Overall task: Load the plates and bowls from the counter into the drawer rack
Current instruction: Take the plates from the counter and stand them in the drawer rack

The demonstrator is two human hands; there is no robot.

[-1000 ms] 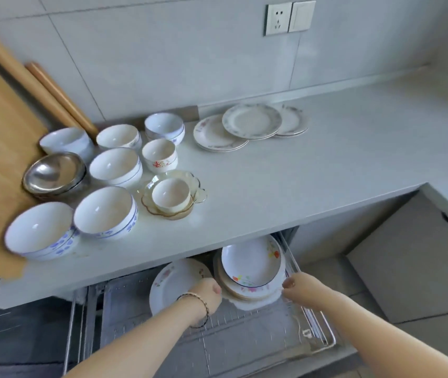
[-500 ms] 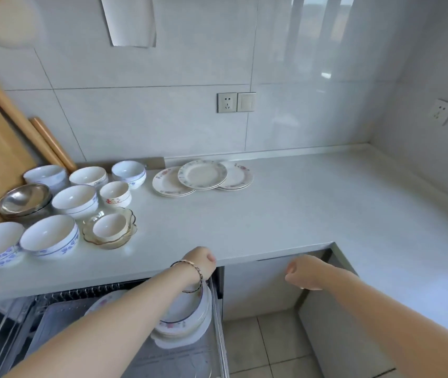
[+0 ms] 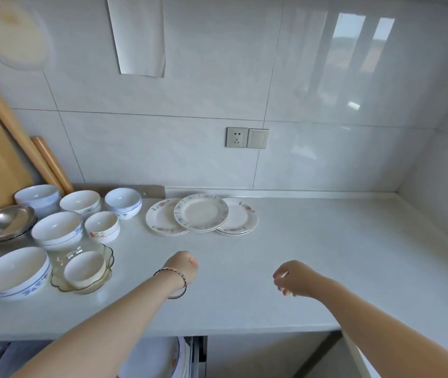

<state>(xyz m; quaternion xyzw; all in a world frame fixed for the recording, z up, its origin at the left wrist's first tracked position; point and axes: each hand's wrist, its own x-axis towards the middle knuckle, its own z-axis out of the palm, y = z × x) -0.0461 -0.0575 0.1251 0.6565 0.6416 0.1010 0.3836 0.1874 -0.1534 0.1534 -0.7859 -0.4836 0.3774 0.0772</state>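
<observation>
White counter [image 3: 326, 255], bowls [image 3: 56, 230] left, plates [image 3: 201, 212] centre

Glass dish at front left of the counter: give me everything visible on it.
The glass dish is clear with a faint amber tint and a scalloped, wavy rim; it looks like pressed glass and catches bright reflections. It is shallow, upright and sits flat on the white counter, towards the front. A small cream bowl stands inside it, upright and empty. A large blue-patterned bowl sits close on its left; contact is unclear. The left hand is apart to its right, not touching.
</observation>
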